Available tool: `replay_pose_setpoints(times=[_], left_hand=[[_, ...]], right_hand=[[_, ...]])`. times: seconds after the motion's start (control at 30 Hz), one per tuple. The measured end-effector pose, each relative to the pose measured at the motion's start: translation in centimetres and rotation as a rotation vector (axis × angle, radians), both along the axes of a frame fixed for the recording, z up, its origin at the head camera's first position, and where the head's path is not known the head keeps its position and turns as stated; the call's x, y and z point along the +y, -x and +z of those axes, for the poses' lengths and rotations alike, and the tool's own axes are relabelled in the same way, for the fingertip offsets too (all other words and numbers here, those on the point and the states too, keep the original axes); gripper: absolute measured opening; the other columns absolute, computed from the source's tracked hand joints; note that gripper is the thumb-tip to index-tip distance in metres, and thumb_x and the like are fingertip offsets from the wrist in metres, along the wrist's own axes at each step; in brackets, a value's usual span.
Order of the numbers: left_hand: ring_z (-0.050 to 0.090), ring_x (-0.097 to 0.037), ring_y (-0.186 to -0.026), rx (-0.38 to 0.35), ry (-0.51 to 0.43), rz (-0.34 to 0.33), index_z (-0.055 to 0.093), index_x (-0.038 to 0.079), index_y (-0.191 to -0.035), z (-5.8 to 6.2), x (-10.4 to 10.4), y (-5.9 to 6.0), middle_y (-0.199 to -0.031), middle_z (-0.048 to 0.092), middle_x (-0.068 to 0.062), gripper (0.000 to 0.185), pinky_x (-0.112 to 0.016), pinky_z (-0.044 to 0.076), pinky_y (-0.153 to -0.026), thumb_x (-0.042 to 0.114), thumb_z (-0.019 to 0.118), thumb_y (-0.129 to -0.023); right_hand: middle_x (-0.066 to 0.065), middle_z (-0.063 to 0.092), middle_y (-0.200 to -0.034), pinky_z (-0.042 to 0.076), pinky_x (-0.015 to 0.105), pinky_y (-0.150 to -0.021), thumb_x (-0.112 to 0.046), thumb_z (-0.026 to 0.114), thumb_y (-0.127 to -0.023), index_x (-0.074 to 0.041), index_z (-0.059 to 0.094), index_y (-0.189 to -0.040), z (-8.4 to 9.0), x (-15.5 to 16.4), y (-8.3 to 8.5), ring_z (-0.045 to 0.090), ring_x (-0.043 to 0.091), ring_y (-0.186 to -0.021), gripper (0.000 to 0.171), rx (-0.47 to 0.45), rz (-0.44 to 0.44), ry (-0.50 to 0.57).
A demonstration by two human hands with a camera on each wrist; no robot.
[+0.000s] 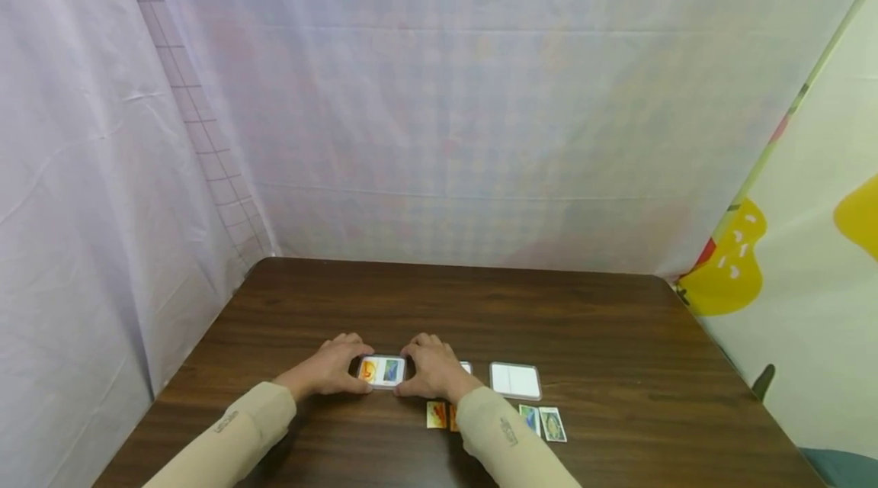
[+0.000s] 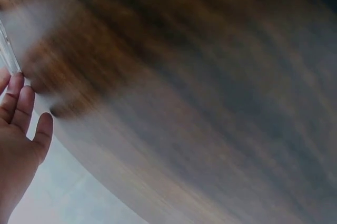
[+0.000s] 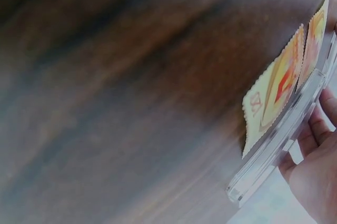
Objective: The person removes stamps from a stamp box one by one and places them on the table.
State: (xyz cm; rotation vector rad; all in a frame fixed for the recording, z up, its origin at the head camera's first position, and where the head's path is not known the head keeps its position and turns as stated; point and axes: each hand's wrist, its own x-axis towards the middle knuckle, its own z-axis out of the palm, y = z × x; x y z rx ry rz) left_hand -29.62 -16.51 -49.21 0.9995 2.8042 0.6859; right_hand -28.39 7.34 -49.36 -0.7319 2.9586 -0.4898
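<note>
the dark brown wooden counter (image 1: 425,305) fills the lower half of the head view, hemmed by pale draped sheets (image 1: 446,107), with a yellow-patterned cloth (image 1: 809,259) off at three o'clock. at the counter's six o'clock edge sits the clear acrylic rectangular case (image 1: 382,370) with two colourful stamps showing in it, flat on the wood between the two hands. the left hand (image 1: 334,366) curls its fingers round the case's nine o'clock end, and the right hand (image 1: 430,367) grips its three o'clock end; the right wrist view shows fingers (image 3: 310,129) under the transparent edge and a serrated stamp (image 3: 274,97) against it. a second clear case with a white insert (image 1: 515,380) lies at three o'clock of the right hand, and small loose stamps (image 1: 552,424) lie at five o'clock of it. the step looks like steadying or closing the case, and any next move would call for even pressure from both sides so the stamps stay put.
</note>
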Motion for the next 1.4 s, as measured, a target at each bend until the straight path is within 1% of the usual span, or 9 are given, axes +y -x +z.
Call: replay_pose_setpoints(times=[0.13, 0.23, 0.37, 0.5, 0.83, 1.0, 1.27, 1.4], left_hand=[[0.049, -0.024, -0.1, -0.003, 0.008, -0.002, 0.062, -0.002, -0.123, 0.09, 0.04, 0.09, -0.11, 0.056, -0.006, 0.066, -0.049, 0.039, -0.087, 0.036, 0.083, -0.074], [0.049, -0.024, -0.099, 0.0, -0.006, -0.005, 0.063, -0.001, -0.122, 0.05, 0.01, 0.09, -0.109, 0.056, -0.005, 0.063, -0.048, 0.039, -0.086, 0.035, 0.082, -0.074], [0.049, -0.022, -0.097, 0.022, -0.024, -0.015, 0.065, 0.001, -0.119, -0.1, -0.05, 0.07, -0.107, 0.057, -0.003, 0.058, -0.046, 0.038, -0.084, 0.035, 0.081, -0.074], [0.05, -0.022, -0.097, 0.029, -0.016, -0.02, 0.066, 0.003, -0.117, -0.06, -0.05, 0.15, -0.106, 0.057, -0.003, 0.057, -0.046, 0.039, -0.084, 0.036, 0.081, -0.074], [0.049, -0.021, -0.098, -0.011, 0.019, -0.027, 0.065, 0.004, -0.12, 0.34, -0.07, 0.22, -0.109, 0.056, -0.002, 0.057, -0.045, 0.039, -0.086, 0.038, 0.081, -0.077], [0.049, -0.022, -0.099, -0.027, 0.02, -0.034, 0.065, 0.003, -0.12, 0.48, -0.04, 0.19, -0.11, 0.056, -0.004, 0.056, -0.047, 0.039, -0.087, 0.038, 0.08, -0.078], [0.051, -0.024, -0.101, 0.014, 0.009, -0.037, 0.065, 0.004, -0.114, 0.26, 0.04, 0.18, -0.109, 0.058, -0.005, 0.054, -0.05, 0.04, -0.088, 0.037, 0.083, -0.075], [0.051, -0.023, -0.099, 0.016, -0.006, -0.035, 0.065, 0.005, -0.113, 0.33, 0.12, 0.14, -0.109, 0.058, -0.005, 0.053, -0.05, 0.04, -0.088, 0.036, 0.083, -0.074]], right_hand=[[0.004, 0.055, -0.125, 0.038, 0.046, -0.104, -0.051, 0.08, -0.074, -0.012, 0.066, -0.121, 0.02, 0.03, 0.08, 0.049, 0.023, -0.117, 0.062, -0.002, 0.0, -0.005], [0.005, 0.055, -0.125, 0.038, 0.047, -0.104, -0.051, 0.08, -0.074, -0.012, 0.066, -0.12, 0.01, 0.02, 0.1, 0.049, 0.024, -0.117, 0.062, -0.002, 0.002, -0.003], [0.004, 0.054, -0.126, 0.037, 0.046, -0.104, -0.051, 0.08, -0.074, -0.013, 0.066, -0.121, -0.04, -0.04, 0.09, 0.048, 0.023, -0.117, 0.062, -0.009, -0.005, 0.0], [0.004, 0.054, -0.127, 0.036, 0.045, -0.105, -0.051, 0.08, -0.074, -0.013, 0.065, -0.122, -0.13, -0.08, 0.04, 0.048, 0.023, -0.118, 0.062, -0.013, -0.009, 0.002], [0.004, 0.055, -0.126, 0.037, 0.045, -0.104, -0.05, 0.081, -0.074, -0.012, 0.066, -0.12, 0.09, -0.08, -0.08, 0.049, 0.023, -0.117, 0.062, -0.013, -0.009, 0.009], [0.004, 0.056, -0.124, 0.038, 0.045, -0.103, -0.049, 0.081, -0.072, -0.011, 0.066, -0.118, 0.06, -0.13, -0.12, 0.049, 0.022, -0.115, 0.062, -0.012, -0.012, 0.014], [0.004, 0.056, -0.125, 0.038, 0.045, -0.103, -0.047, 0.081, -0.071, -0.011, 0.067, -0.117, -0.06, -0.22, -0.04, 0.049, 0.022, -0.116, 0.06, -0.013, -0.018, 0.007], [0.004, 0.055, -0.124, 0.038, 0.044, -0.102, -0.047, 0.081, -0.071, -0.011, 0.067, -0.115, -0.09, -0.24, 0.04, 0.049, 0.022, -0.114, 0.059, -0.013, -0.021, 0.001]])
